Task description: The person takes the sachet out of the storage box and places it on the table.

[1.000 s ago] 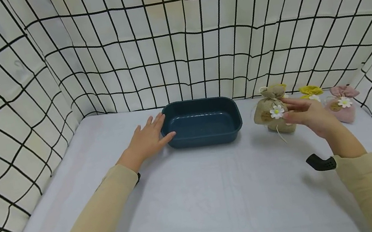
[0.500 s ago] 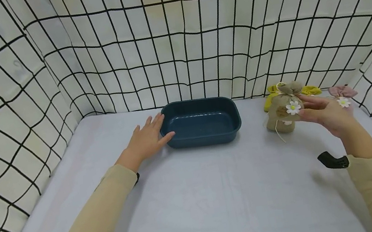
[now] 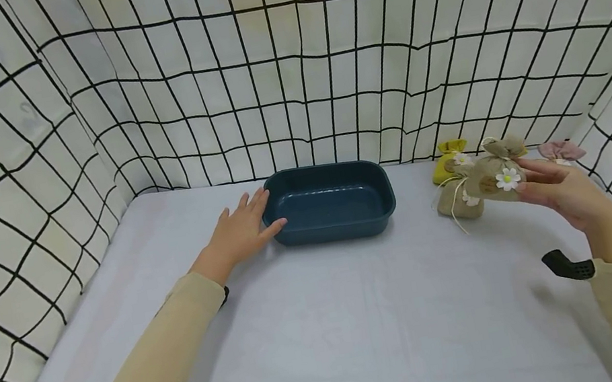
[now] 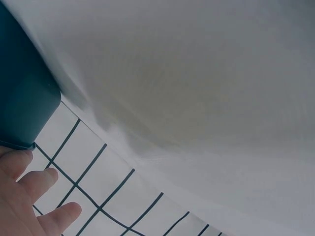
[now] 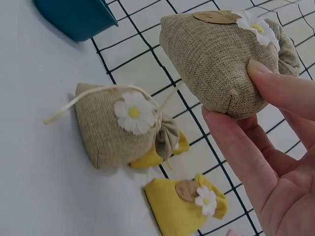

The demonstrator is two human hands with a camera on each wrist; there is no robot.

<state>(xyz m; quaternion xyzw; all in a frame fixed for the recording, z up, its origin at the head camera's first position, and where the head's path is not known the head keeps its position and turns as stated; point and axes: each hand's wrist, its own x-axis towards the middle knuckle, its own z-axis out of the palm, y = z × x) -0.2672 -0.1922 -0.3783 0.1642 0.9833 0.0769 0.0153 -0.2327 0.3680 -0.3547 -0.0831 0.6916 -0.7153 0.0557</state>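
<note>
My right hand (image 3: 570, 192) pinches a beige burlap sachet bag (image 5: 216, 59) between thumb and fingers, raised above the table. A white daisy and a brown oval tag decorate this bag. A second beige sachet bag (image 5: 118, 130) with a pale drawstring stands on the table just left of it. My left hand (image 3: 240, 233) lies with spread, straight fingers at the left end of a dark blue rectangular basin (image 3: 338, 233). In the left wrist view its fingertips are right at the rim of the basin (image 4: 24, 83).
Behind the beige bags are yellow sachet bags (image 5: 177, 206), partly hidden in the head view. A pink sachet bag (image 3: 562, 150) stands at the far right, mostly behind the right hand. Black wire grid panels (image 3: 286, 78) enclose the white table (image 3: 330, 330) at back and sides.
My right hand has moved to the right with the beige sachet bag, uncovering the other beige bag and a yellow one behind it. The left hand stays at the basin.
</note>
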